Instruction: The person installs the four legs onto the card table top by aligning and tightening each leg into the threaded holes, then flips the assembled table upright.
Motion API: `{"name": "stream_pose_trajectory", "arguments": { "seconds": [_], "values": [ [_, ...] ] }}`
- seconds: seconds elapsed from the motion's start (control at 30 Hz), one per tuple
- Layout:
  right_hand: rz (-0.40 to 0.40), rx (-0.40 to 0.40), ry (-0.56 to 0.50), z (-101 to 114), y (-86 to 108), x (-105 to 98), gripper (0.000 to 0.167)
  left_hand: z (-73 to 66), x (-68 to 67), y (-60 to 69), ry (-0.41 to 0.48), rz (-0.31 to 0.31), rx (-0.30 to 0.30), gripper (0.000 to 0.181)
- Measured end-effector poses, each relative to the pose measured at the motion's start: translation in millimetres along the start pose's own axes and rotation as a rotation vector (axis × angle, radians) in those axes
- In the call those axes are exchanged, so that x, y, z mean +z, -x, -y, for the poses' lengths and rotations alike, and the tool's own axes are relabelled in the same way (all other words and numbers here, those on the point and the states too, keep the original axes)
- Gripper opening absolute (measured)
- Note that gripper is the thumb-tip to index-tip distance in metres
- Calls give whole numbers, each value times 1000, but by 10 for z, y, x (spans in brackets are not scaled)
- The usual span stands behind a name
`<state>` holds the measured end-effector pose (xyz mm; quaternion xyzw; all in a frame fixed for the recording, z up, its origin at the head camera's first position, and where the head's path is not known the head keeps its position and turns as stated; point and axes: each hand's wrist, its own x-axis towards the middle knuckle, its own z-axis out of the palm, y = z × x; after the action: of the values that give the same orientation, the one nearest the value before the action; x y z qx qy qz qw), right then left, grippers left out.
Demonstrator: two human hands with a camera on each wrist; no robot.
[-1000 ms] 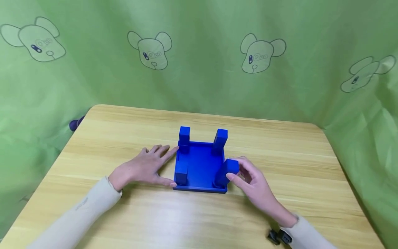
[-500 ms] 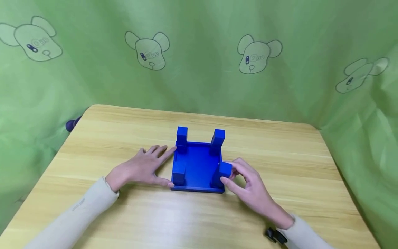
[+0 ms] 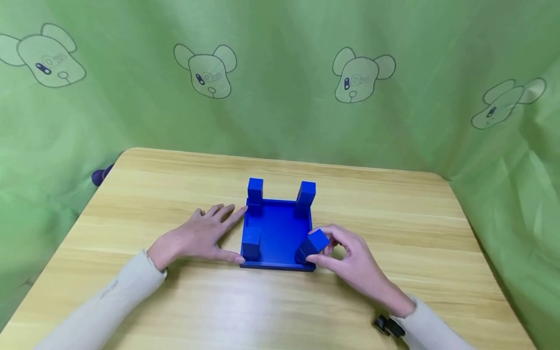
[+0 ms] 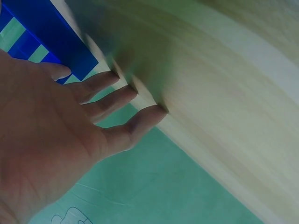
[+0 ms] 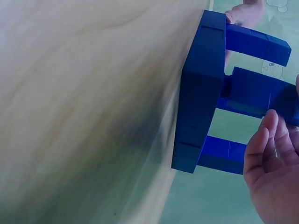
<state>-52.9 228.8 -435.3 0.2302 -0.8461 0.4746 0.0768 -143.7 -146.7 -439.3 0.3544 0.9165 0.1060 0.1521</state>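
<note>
A blue square panel [image 3: 280, 233] with a raised rim lies on the table, a square blue leg standing at each corner like an upturned small table. My right hand [image 3: 358, 260] pinches the near right leg [image 3: 312, 244] between thumb and fingers. That leg leans to the right, its top turned askew to the panel. In the right wrist view a narrow neck shows between this leg [image 5: 254, 91] and the panel [image 5: 201, 88]. Fingers spread, my left hand [image 3: 199, 238] rests on the table, its thumb and index fingertips touching the panel's left side. The leg's foot is partly hidden.
The wooden table [image 3: 175, 306] carries the panel near its middle. A green curtain [image 3: 280, 112] with bear-head drawings hangs behind and beside it. A dark purple object [image 3: 100, 176] shows past the left edge. A black device [image 3: 388, 326] sits at my right wrist.
My right hand has turned the near right leg; it stood straighter half a second ago and leans right now. My left hand keeps its place on the panel. The view shifted slightly.
</note>
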Motion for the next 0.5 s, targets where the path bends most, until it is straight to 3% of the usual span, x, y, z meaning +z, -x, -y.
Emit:
{"name": "stream_pose_trajectory", "arguments": {
  "seconds": [0.2,0.5],
  "values": [
    [-7,-85,27,-5,-16,5,38,4,26,-2,8,3,-1,128],
    [17,-71,23,-7,-28,3,37,18,16,-1,-3,-10,-1,127]
  ]
}}
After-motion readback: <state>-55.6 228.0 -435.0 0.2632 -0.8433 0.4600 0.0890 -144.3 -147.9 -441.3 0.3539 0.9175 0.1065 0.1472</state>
